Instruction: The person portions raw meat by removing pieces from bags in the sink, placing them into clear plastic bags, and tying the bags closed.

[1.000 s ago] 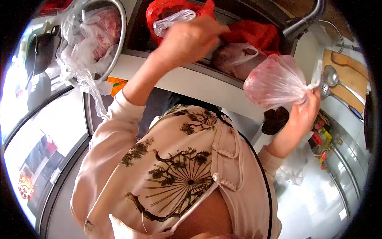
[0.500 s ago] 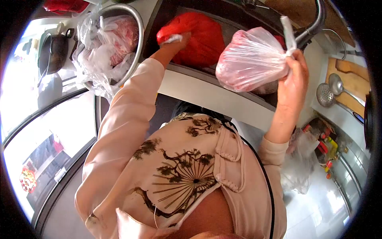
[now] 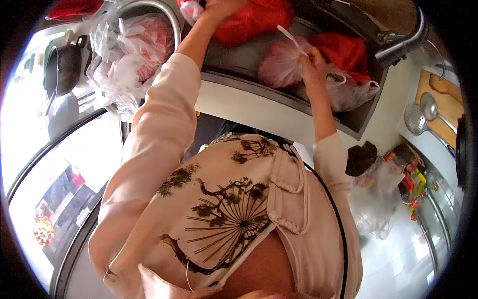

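My left hand [image 3: 224, 9] is closed on a red plastic bag [image 3: 254, 22] at the back left of the dark sink [image 3: 231, 65]; its fingers are partly hidden at the top edge of the view. Whitish plastic [image 3: 190, 11] shows beside that hand. My right hand [image 3: 312, 64] grips the gathered neck of a clear plastic bag [image 3: 279, 62] with pinkish contents, low in the sink. Right of it lie another red bag [image 3: 343, 52] and a clear bag [image 3: 351, 94] with looped handles.
Left of the sink stands a metal bowl [image 3: 177, 25] holding clear bags of pinkish meat [image 3: 152, 45]. A dark pot [image 3: 64, 70] is farther left. The faucet [image 3: 398, 50] reaches over the sink's right end. A ladle [image 3: 429, 105] and a skimmer [image 3: 414, 118] lie by a wooden board [image 3: 435, 89].
My right hand has lowered the clear bag leftward into the sink, uncovering the red bag on the right. My left hand and its red bag have moved towards the back of the sink.
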A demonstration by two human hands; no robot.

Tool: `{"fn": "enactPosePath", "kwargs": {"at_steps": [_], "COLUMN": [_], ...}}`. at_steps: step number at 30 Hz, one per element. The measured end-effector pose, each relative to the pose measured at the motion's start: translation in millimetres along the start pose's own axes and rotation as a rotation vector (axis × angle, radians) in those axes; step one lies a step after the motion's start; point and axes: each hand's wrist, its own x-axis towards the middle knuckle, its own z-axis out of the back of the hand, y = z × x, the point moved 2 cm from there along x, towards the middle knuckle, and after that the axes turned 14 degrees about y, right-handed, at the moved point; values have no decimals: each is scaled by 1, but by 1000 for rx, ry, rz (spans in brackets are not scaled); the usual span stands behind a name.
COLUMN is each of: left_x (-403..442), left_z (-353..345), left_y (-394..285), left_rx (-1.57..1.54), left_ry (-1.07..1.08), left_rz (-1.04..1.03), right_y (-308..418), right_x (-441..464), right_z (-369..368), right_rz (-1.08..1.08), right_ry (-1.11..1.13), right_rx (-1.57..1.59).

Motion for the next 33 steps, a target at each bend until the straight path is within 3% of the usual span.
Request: {"fn": "enactPosePath", "kwargs": {"at_steps": [3,6,7,9,14,18,21,23,27,28,30,33], "left_x": [-20,-45,-46,-64,-85,-82,-79,-79,-82,-85,-89,-90], "left_z": [-2,-16,-39,-77,-134,-137,-136,-134,-134,-140,-148,-111], "left_y": [-50,-90,-93,-97,-81,-76,-72,-73,-73,-72,-68,-85], "left_rx": [27,30,-495,-513,-196,-157,-46,-84,-185,-185,-256,-202], "left_ry": [-41,46,93,432,558,689,698,702,648,649,430,462], "left_rz": [-188,-286,-416,-294,-188,-131,-130,-118,-91,-91,-172,-88], "right_y": [-38,-74,-90,-100,-80,-94,-97,-95,-77,-76,-82,-96], "right_x": [7,9,11,13,9,13,12,14,7,9,13,16], "right_z": [-1,-3,-4,-5,-6,-4,-1,1,-3,-3,-3,-7], "right_rz": [-92,-254,-160,-70,-232,-330,-423,-307,-225,-232,-233,-161], "right_ry": [46,87,67,49,-52,60,-31,121,185,188,195,146], "right_rx": [-31,-198,-286,-369,-15,54,148,189,170,69,-30,-69]}}
